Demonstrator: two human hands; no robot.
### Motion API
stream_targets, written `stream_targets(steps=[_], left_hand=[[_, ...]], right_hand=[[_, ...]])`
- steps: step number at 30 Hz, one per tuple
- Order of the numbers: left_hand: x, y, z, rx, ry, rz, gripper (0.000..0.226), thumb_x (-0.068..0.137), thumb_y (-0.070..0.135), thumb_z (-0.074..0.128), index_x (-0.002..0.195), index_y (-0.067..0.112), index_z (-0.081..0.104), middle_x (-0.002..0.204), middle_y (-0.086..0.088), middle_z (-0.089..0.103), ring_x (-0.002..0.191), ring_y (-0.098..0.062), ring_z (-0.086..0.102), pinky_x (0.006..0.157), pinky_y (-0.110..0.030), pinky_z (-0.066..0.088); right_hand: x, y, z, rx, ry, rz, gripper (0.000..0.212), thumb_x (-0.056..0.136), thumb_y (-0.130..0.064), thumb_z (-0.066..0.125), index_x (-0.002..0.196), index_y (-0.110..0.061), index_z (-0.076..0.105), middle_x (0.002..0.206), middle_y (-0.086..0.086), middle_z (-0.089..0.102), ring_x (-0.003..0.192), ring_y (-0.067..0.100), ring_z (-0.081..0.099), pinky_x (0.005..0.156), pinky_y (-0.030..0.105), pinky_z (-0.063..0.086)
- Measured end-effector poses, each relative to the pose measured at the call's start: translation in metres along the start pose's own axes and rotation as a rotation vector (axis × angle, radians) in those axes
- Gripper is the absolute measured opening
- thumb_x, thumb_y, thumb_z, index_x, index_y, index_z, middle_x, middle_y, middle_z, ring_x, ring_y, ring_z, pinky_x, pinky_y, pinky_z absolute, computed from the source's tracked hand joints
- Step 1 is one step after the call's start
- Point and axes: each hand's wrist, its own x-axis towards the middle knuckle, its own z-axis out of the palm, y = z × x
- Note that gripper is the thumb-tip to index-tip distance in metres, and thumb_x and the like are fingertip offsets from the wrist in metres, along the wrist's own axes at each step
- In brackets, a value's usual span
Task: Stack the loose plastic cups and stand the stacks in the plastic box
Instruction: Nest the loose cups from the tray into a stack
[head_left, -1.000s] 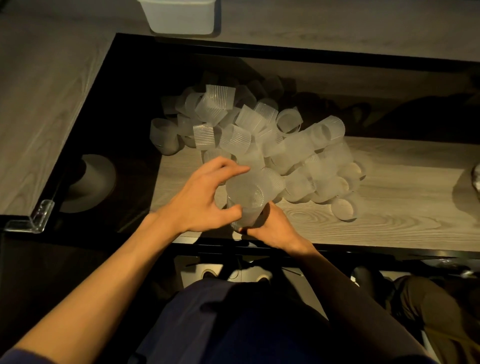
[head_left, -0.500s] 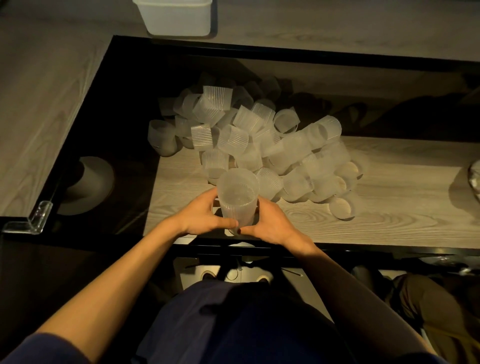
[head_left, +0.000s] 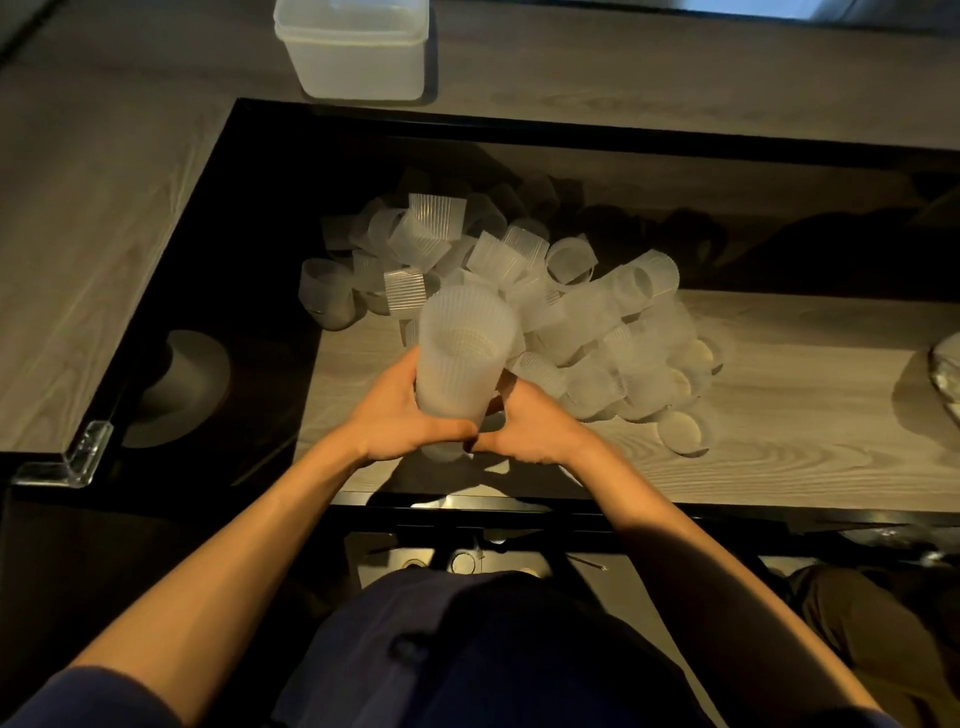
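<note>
One stack built, box empty
Both hands' grip (head_left: 470, 434) clasps the stack (head_left: 460, 358); beyond it, loose cups (head_left: 597, 312) and the plastic box (head_left: 358, 52).

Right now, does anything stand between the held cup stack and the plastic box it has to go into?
Yes: the pile of loose cups lies on the table directly between the stack, gripped by the left hand and right hand, and the plastic box at the far edge.
</note>
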Motion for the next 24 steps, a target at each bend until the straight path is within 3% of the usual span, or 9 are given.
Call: stream_targets(steps=[3,5,7,9,13,15,18,20,24], left_hand=[[-0.006,-0.010,0.001,-0.034,0.005,-0.021,0.083,0.058,0.029,0.094,0.130,0.020,0.053,0.117,0.011,0.062,0.108,0.001,0.061,0.083,-0.017,0.055],[-0.008,-0.014,0.000,-0.068,0.025,-0.043,0.085,0.053,0.040,0.088,0.129,0.019,0.055,0.117,0.008,0.063,0.110,-0.006,0.063,0.086,-0.024,0.056],[-0.008,-0.017,-0.001,-0.094,0.036,-0.055,0.087,0.052,0.043,0.086,0.129,0.019,0.055,0.118,0.006,0.063,0.111,-0.009,0.062,0.088,-0.030,0.057],[-0.008,-0.019,-0.003,-0.098,0.040,-0.061,0.087,0.051,0.045,0.086,0.128,0.021,0.055,0.118,0.008,0.063,0.111,-0.007,0.062,0.088,-0.030,0.057],[-0.008,-0.024,-0.002,-0.095,0.021,-0.075,0.087,0.052,0.048,0.086,0.129,0.025,0.053,0.119,0.011,0.060,0.112,-0.008,0.060,0.087,-0.030,0.057],[-0.008,-0.025,-0.001,-0.097,0.013,-0.091,0.090,0.050,0.050,0.085,0.130,0.026,0.052,0.120,0.012,0.059,0.112,-0.007,0.059,0.085,-0.024,0.054],[-0.008,-0.034,-0.001,-0.086,-0.012,-0.121,0.094,0.049,0.047,0.089,0.133,0.025,0.051,0.123,0.010,0.059,0.115,-0.007,0.058,0.089,-0.027,0.053],[-0.008,-0.040,0.000,-0.080,-0.019,-0.143,0.094,0.052,0.037,0.094,0.134,0.023,0.052,0.124,0.008,0.059,0.116,-0.009,0.057,0.094,-0.032,0.052],[-0.004,-0.049,0.004,-0.070,-0.010,-0.160,0.088,0.060,0.014,0.097,0.132,0.028,0.047,0.121,0.014,0.056,0.115,-0.008,0.054,0.096,-0.035,0.048]], right_hand=[[0.001,0.011,-0.001,-0.047,0.001,0.111,0.051,0.080,-0.018,0.083,0.126,-0.020,0.062,0.099,-0.011,0.065,0.083,0.003,0.064,0.075,0.021,0.053],[-0.002,0.019,-0.001,-0.063,0.190,0.156,0.031,0.086,-0.011,0.072,0.117,-0.015,0.069,0.079,-0.014,0.062,0.069,0.001,0.057,0.073,0.020,0.047],[-0.006,0.026,-0.005,-0.081,0.413,0.205,0.022,0.090,-0.011,0.065,0.110,-0.015,0.072,0.075,-0.009,0.064,0.070,0.008,0.059,0.075,0.023,0.046],[-0.007,0.031,-0.010,-0.124,0.490,0.295,0.024,0.091,-0.021,0.068,0.115,-0.018,0.068,0.075,-0.003,0.066,0.077,0.016,0.064,0.079,0.030,0.050],[-0.003,0.042,-0.014,-0.266,0.336,0.464,0.054,0.091,-0.038,0.069,0.140,-0.023,0.055,0.103,0.006,0.074,0.108,0.029,0.066,0.098,0.041,0.051],[-0.002,0.048,-0.010,-0.293,0.311,0.492,0.048,0.092,-0.036,0.066,0.137,-0.024,0.058,0.111,0.009,0.073,0.112,0.033,0.065,0.097,0.042,0.052],[-0.003,0.048,-0.007,-0.300,0.405,0.440,0.019,0.095,-0.030,0.060,0.110,-0.023,0.071,0.095,0.007,0.073,0.098,0.033,0.068,0.084,0.036,0.052],[-0.005,0.037,-0.012,-0.281,0.506,0.380,0.014,0.095,-0.026,0.059,0.095,-0.023,0.072,0.078,0.000,0.069,0.082,0.025,0.067,0.079,0.034,0.052],[-0.013,-0.007,-0.032,-0.103,0.686,0.097,0.010,0.094,-0.018,0.064,0.090,-0.021,0.073,0.062,-0.008,0.060,0.060,0.003,0.057,0.069,0.025,0.051]])
